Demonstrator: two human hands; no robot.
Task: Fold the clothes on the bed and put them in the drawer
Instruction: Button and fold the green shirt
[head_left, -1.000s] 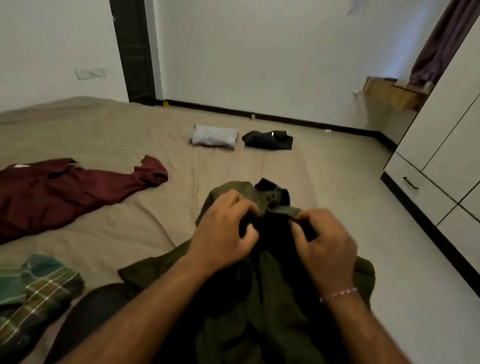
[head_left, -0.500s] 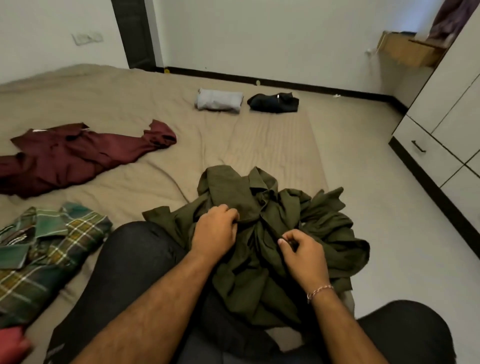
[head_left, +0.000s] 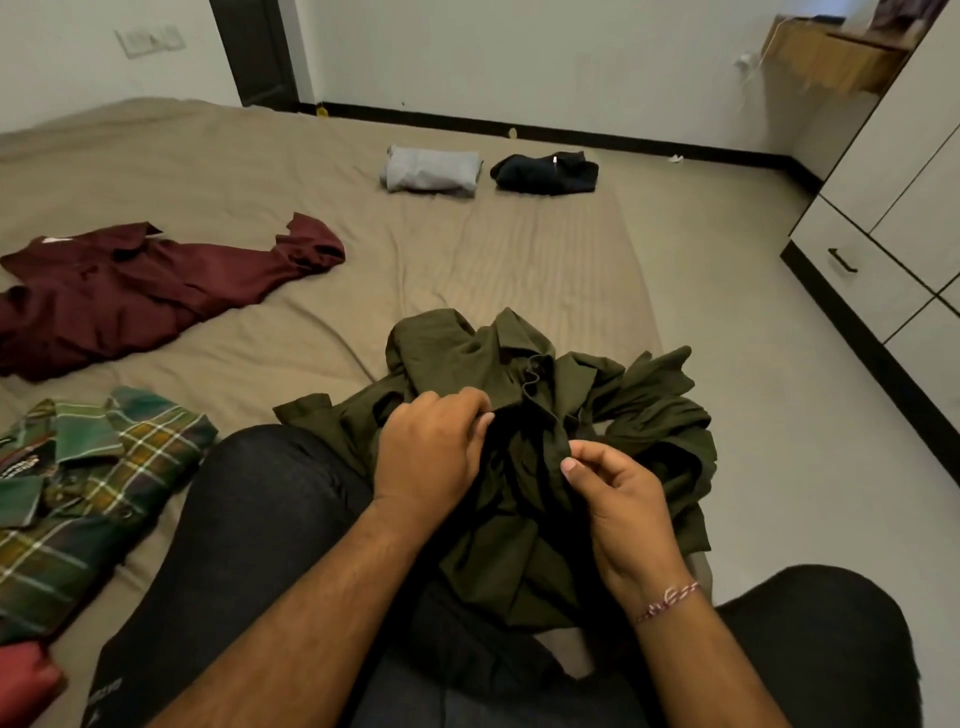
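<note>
Left hand (head_left: 431, 452) grips a fold of the olive shirt (head_left: 524, 415), fingers curled into the cloth near the collar; fingertips buried, not visible. Right hand (head_left: 623, 499) pinches the shirt's front edge between thumb and forefinger, thread bracelet (head_left: 667, 600) at the wrist. Shirt lies crumpled across the lap and the bed (head_left: 467, 249), lower part hidden under the arms. Left of it: plaid shirt (head_left: 88, 483), cut by the frame edge; maroon shirt (head_left: 156, 286) spread flat. Far side of bed: folded grey garment (head_left: 431, 169) beside folded dark garment (head_left: 545, 171), apart. White drawer (head_left: 857, 275) with dark handle stands at right, closed.
</note>
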